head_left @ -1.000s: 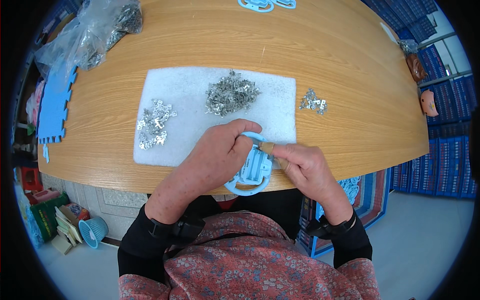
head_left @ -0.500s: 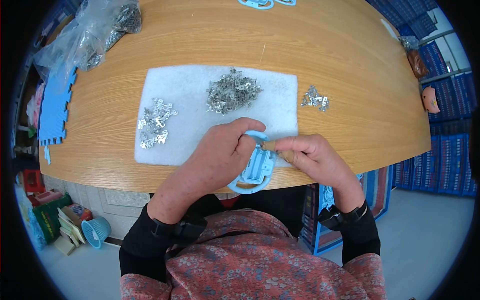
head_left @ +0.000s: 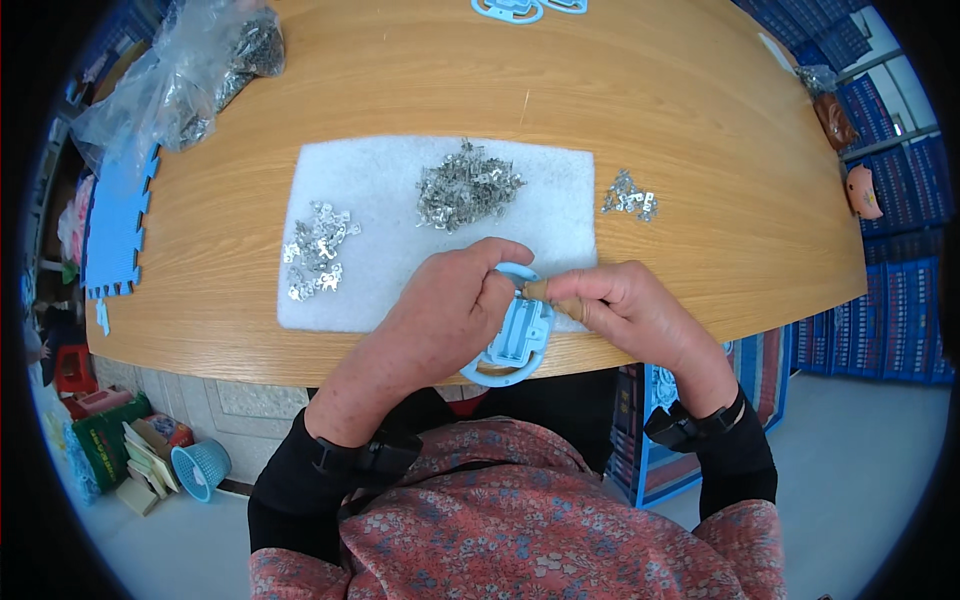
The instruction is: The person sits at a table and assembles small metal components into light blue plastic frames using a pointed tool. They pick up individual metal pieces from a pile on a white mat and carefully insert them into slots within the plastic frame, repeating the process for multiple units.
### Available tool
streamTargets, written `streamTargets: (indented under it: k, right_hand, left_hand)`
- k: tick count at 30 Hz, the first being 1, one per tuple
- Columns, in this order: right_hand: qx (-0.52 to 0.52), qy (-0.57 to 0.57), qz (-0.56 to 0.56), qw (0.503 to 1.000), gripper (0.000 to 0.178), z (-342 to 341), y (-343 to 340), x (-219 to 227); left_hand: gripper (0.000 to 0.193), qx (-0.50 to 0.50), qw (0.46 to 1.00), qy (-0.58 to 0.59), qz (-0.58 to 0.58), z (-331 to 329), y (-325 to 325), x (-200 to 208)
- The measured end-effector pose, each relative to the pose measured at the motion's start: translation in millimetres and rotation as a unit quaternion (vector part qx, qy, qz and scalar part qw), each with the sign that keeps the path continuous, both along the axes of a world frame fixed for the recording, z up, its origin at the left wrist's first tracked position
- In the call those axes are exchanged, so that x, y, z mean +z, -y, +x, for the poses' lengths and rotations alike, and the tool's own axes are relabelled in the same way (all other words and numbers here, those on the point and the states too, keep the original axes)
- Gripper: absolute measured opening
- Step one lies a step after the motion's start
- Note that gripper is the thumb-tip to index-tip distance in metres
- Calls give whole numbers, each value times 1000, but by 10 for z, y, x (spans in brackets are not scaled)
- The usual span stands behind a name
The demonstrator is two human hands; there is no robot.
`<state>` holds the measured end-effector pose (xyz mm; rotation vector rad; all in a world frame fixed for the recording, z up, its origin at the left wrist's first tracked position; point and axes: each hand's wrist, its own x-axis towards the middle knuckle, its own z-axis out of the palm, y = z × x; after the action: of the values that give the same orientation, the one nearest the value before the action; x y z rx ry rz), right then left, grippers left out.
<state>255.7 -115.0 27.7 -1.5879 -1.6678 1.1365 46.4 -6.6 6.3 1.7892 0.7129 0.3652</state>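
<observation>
A light-blue oval plastic housing [head_left: 519,333], with a rectangular compartment in its middle, is gripped on its left side by my left hand [head_left: 455,300]. It hangs over the table's near edge, tilted. My right hand [head_left: 625,308], with tan coverings on its thumb and index fingertips, pinches at the upper end of the compartment. What sits between those fingertips is too small to make out. Beyond the hands, a pile of small metal pieces [head_left: 466,187] lies on a white foam mat [head_left: 375,165]. Flat metal clips [head_left: 318,250] are scattered at the mat's left.
Another small heap of metal pieces [head_left: 630,197] is on the wooden table [head_left: 700,130], right of the mat. Plastic bags of metal parts [head_left: 190,75] and a blue foam tile [head_left: 115,235] sit at the left. More blue housings [head_left: 510,8] lie at the far edge. A blue-framed crate [head_left: 690,460] stands below.
Both hands keep nearly the same hold on the housing. My right fingertips have shifted slightly at its upper end. The whole scene has moved a little in the picture.
</observation>
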Motion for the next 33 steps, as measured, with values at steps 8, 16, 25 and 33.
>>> streamTargets:
  k: [8,16,25,33]
  right_hand:
    - [2,82,51,995,23,-60,18,17]
    - [-80,29,18,996,21,-58,210,-15]
    - [-62,123,95,986,22,-105,232,-54]
    - [-74,141,181,970,22,-145,239,-37]
  left_hand:
    - [36,1,999,-34,37,6,20,17]
    - [37,-1,999,-33,-41,-8,-3,63]
    - [37,5,1000,-21,-16,0,12,-27]
    - [37,12,999,-10,-32,8,4,-36]
